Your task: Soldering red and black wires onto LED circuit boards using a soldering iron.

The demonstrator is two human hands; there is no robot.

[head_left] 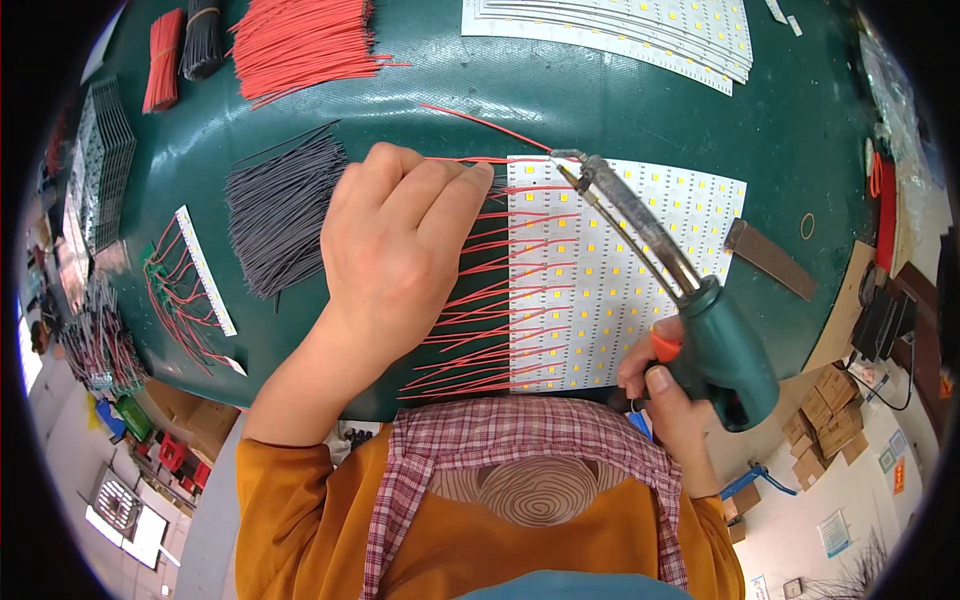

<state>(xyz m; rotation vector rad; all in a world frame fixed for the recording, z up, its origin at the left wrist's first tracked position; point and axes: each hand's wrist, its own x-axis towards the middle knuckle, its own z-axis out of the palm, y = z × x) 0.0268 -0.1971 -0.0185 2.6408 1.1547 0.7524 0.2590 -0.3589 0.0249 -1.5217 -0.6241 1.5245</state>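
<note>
My left hand [395, 240] is closed, its thumb and fingertips pinched by a red wire [500, 160] at the far left corner of a white LED board [640, 290]. Short dark ends show just under the fingertips; the hand hides most of them. My right hand [672, 400] grips a green soldering gun [735, 360] with an orange trigger. Its tip is at the board's far edge, by the end of another red wire [480, 122] slanting off to the left. Several red wires [490, 295] lie in rows along the board's left edge, reaching onto it.
Left of my hand lies a pile of dark wires [280, 215]; red wires [300, 45] are heaped behind it. A stack of LED boards [620, 35] is at the back. A brownish flat bar [770, 260] lies right of the board, a wired LED strip [205, 270] at left.
</note>
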